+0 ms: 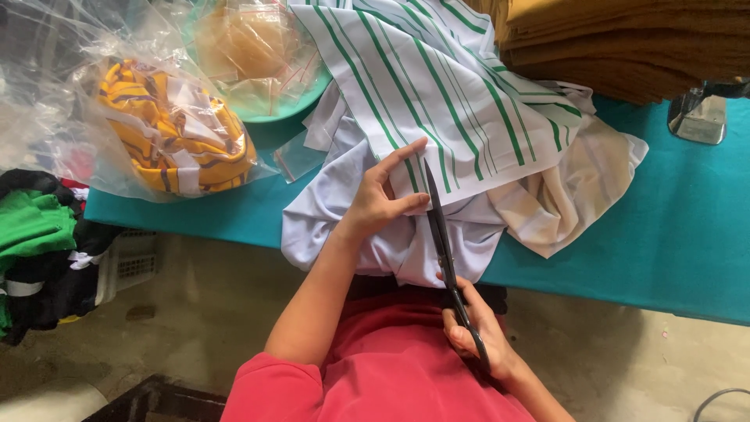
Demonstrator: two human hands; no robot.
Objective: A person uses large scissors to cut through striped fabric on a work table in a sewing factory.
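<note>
My left hand (384, 195) presses its fingers on the near edge of a white cloth with green stripes (437, 94), pinning it over plain white fabric (344, 211) that hangs off the teal table (664, 227). My right hand (476, 332) grips the handles of long black scissors (439, 227). The blades point away from me and lie against the striped cloth's edge, just right of my left thumb.
A clear plastic bag (156, 125) of yellow striped pieces lies at the left. Behind it is a green bowl (266, 55) with small plastic bags. Folded mustard cloth (625, 39) is stacked at the back right. A cream fabric (570, 195) lies right. Green and black garments (39, 242) sit off the table's left.
</note>
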